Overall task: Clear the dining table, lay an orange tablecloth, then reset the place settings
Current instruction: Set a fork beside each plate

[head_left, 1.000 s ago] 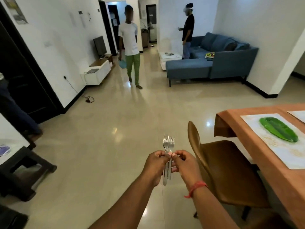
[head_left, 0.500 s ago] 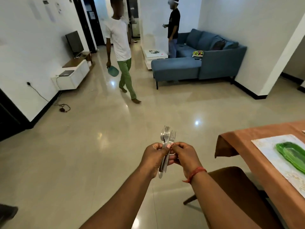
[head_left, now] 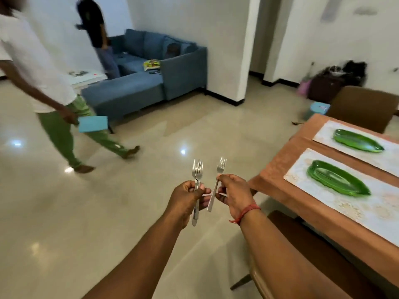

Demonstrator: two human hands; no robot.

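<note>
Beyond the outstretched arms, a glossy beige tiled floor spreads back to a blue fabric corner sofa against the white wall. At the right edge stands the dining table, draped in an orange-brown tablecloth, with a brown padded chair at its far end. Two pale patterned rectangular placemats lie side by side on the cloth, the nearer placemat and the farther placemat, each carrying a green leaf-shaped glass dish: the near dish and the far dish. Over the floor, just left of the table corner, the left hand grips a bundle of silver metal forks, tines up. Close beside it, the right hand pinches a single silver fork by the handle, tines up, apart from the bundle.
</note>
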